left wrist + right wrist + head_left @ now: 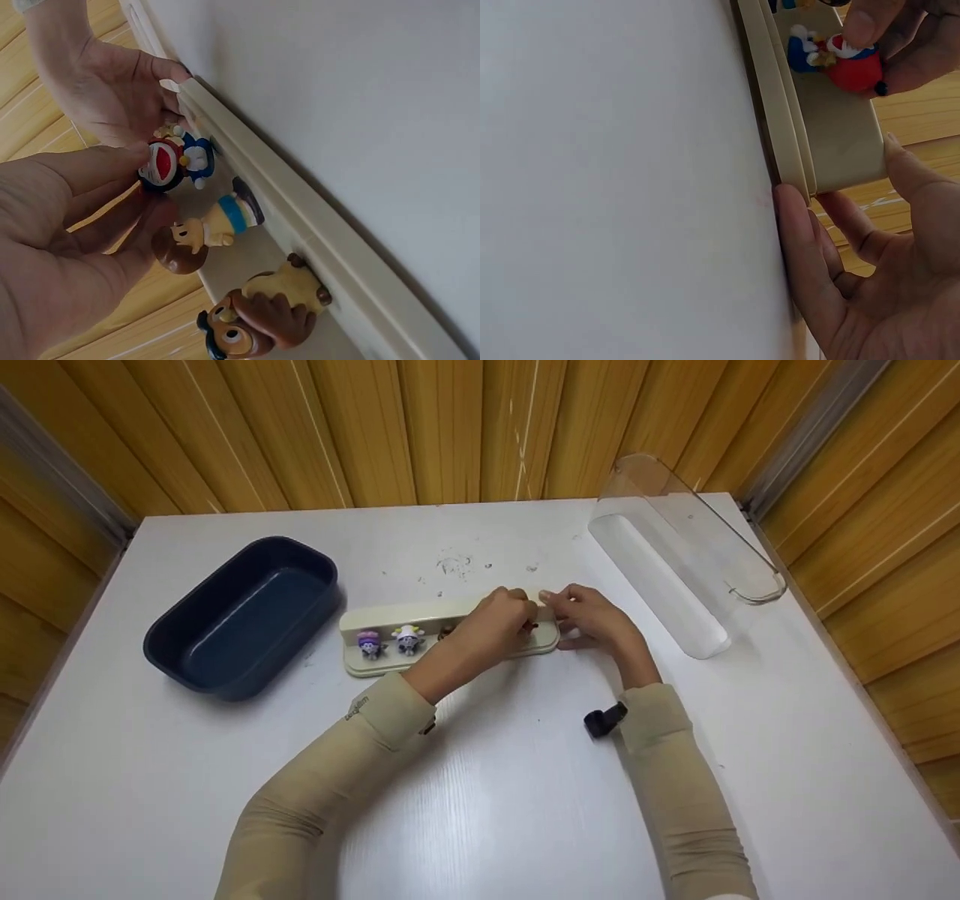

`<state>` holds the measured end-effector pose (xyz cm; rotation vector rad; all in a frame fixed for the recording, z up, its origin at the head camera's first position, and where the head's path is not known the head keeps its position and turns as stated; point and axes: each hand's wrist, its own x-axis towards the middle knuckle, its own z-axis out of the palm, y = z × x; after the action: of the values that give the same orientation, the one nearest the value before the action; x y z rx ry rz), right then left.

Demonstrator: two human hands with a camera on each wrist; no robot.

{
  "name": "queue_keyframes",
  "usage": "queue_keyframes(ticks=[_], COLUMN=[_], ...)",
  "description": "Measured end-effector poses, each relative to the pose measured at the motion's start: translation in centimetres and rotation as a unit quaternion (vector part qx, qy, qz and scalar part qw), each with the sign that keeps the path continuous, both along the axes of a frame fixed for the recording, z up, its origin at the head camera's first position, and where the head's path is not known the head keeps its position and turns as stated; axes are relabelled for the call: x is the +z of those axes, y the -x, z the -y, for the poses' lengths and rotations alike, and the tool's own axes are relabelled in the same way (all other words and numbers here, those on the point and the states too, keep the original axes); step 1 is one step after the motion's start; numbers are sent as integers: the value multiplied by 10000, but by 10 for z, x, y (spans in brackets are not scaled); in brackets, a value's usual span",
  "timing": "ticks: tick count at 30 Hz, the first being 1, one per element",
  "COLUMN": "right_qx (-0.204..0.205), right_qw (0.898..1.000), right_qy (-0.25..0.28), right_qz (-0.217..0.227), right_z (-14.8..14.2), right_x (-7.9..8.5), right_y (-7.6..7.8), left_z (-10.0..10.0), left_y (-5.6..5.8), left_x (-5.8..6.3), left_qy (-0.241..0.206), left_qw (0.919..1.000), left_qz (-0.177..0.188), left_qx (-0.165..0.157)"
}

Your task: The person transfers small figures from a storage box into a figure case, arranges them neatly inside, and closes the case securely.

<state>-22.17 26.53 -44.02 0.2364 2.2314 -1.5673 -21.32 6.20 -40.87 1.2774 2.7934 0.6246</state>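
Observation:
My left hand (486, 630) pinches a small blue, red and white cat figurine (166, 163) between thumb and fingertips. That figurine stands on the cream display stand (420, 613), near its right end. My right hand (596, 620) holds that end, thumb at the rear edge and a finger at the front corner. Beside the pinched figurine, in the left wrist view, are a brown-haired figurine (199, 236) and an owl figurine (270, 307). Further left on the stand are a purple-hatted figurine (369, 645) and a white-capped one with yellow horns (408, 640). My left hand hides part of the stand in the head view.
A dark blue basin (289, 556) stands on the left side of the white table (465, 810). A long transparent cover (675, 592) lies at the back right. Wood-coloured panels (442, 427) rise behind the table. A black device (606, 721) sits at my right cuff.

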Motion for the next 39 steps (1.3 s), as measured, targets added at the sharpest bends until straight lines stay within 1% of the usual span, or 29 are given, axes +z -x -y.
queue_keyframes(ticks=[2, 6, 9, 12, 14, 18, 21, 23, 25, 29, 33, 36, 39], right_qx=[-21, 7, 25, 4, -13, -37, -45, -48, -58, -36, -64, -69, -69], right_qw=[10000, 10000, 10000, 10000, 10000, 10000, 10000, 10000, 10000, 10000, 9999, 9999, 9999], right_qy=[-18, -35, -39, -34, -35, -53, -63, -69, -71, -89, -104, -80, -75], right_qz=[-26, 23, 30, 4, 10, 31, 28, 20, 15, 23, 37, 45, 33], right_z=[0, 0, 0, 0, 0, 0, 0, 0, 0, 0, 0, 0, 1], right_x=[0, 0, 0, 0, 0, -1, -1, -2, -2, -2, -2, -2, -1], right_y=[0, 0, -1, -1, -1, 0, 0, 0, 0, -1, 0, 0, 1], left_z=[1, 2, 2, 1, 1, 2, 3, 4, 4, 4, 7, 14, 29], left_y=[1, 3, 4, 3, 3, 0, -3, -5, -5, -3, -2, -3, -7], left_x=[2, 2, 2, 2, 2, 4, 5, 5, 4, 2, 1, 3, 7], left_qy=[0, -3, -64, -75, 3, 405, 762, 901, 964, 895, 671, 376, 51], left_qw=[10000, 9999, 9998, 9998, 9998, 9981, 9934, 9907, 9890, 9895, 9907, 9920, 9927], left_qz=[-25, 145, 185, 148, 89, -325, -763, -944, -1052, -1065, -1136, -1156, -1130], left_qx=[49, 67, 93, 131, 177, 322, 393, 395, 386, 395, 342, 328, 414])
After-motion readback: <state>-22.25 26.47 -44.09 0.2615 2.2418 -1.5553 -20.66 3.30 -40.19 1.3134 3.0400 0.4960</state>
